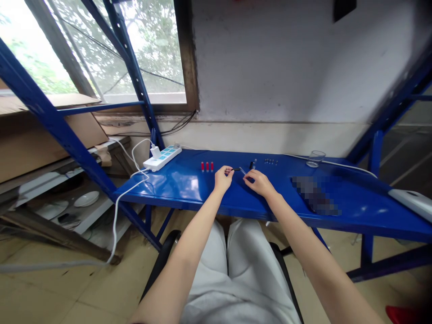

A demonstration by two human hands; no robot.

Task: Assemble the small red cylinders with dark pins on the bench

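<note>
My left hand (223, 178) pinches a short thin black stick-like piece (237, 169) that points to the right. Close beside it, my right hand (258, 182) has its fingertips closed on a slim clear tube (242, 171). The tips of the two pieces are very near each other; whether they touch I cannot tell. Left of my hands, three small clear vials with red tops (207, 167) stand in a row. Just behind my right hand are a small black piece (251, 165) and a small clear piece (255, 162). Several tiny metallic bits (271, 162) lie further right.
The blue metal table (175, 184) carries a white power strip (164, 157) with a plug and cable at left. A drinking glass (315, 158), a pixelated dark object (314, 195) and a white device (413, 203) are on the right. Blue posts rise at both ends.
</note>
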